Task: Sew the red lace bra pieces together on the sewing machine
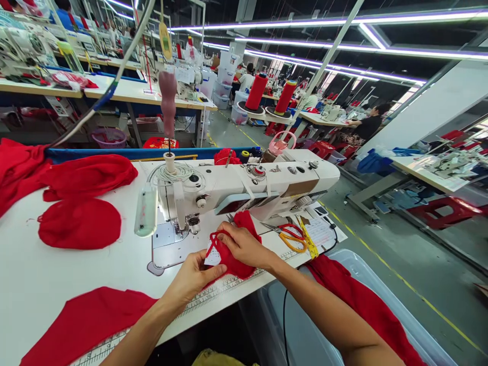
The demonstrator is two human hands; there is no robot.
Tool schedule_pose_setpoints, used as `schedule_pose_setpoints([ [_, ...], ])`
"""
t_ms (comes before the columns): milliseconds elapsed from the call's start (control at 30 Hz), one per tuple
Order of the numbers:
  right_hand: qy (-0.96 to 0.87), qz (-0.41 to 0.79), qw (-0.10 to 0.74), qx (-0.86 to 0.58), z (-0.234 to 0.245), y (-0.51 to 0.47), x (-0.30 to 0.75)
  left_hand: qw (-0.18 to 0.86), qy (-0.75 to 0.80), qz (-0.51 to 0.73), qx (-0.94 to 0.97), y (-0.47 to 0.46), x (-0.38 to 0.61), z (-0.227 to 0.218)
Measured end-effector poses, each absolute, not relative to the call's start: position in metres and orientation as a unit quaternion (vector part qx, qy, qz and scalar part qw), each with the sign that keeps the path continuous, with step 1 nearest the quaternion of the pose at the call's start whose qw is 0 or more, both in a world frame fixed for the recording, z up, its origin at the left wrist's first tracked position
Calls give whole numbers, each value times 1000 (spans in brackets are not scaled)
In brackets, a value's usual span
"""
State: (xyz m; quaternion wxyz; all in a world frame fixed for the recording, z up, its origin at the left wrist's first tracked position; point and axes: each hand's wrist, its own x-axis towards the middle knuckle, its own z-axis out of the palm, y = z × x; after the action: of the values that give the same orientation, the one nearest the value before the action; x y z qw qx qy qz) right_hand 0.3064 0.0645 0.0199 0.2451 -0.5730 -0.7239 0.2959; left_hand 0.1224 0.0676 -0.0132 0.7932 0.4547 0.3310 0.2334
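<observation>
Both hands work at a piece of red fabric [243, 262] in front of the white sewing machine [244, 185]. My left hand [196, 277] pinches the fabric's near left edge, beside a small white printed paper [212, 254]. Above it, my right hand [240, 244] grips a narrow red strip of the same fabric between thumb and fingers. The strip forms a loop over the paper. Part of the fabric lies hidden under my right hand. The machine's needle area [183, 226] is just left of and beyond my hands, apart from the fabric.
Red fabric pieces [80, 223] lie at the left, and a flat red piece [89, 323] is near the front. Scissors with red and orange handles [293, 238] rest at the right. A printed ruler [213, 292] runs along the table edge. A clear plastic bin [366, 269] stands below right.
</observation>
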Motion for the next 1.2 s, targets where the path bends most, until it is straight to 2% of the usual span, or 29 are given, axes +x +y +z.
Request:
schedule_pose_setpoints([
  [367,-796,225,149,-542,18,66,309,781,301,230,496,67,122,-13],
  [1200,-827,187,157,-507,14,69,313,786,308,232,484,63,122,-9],
])
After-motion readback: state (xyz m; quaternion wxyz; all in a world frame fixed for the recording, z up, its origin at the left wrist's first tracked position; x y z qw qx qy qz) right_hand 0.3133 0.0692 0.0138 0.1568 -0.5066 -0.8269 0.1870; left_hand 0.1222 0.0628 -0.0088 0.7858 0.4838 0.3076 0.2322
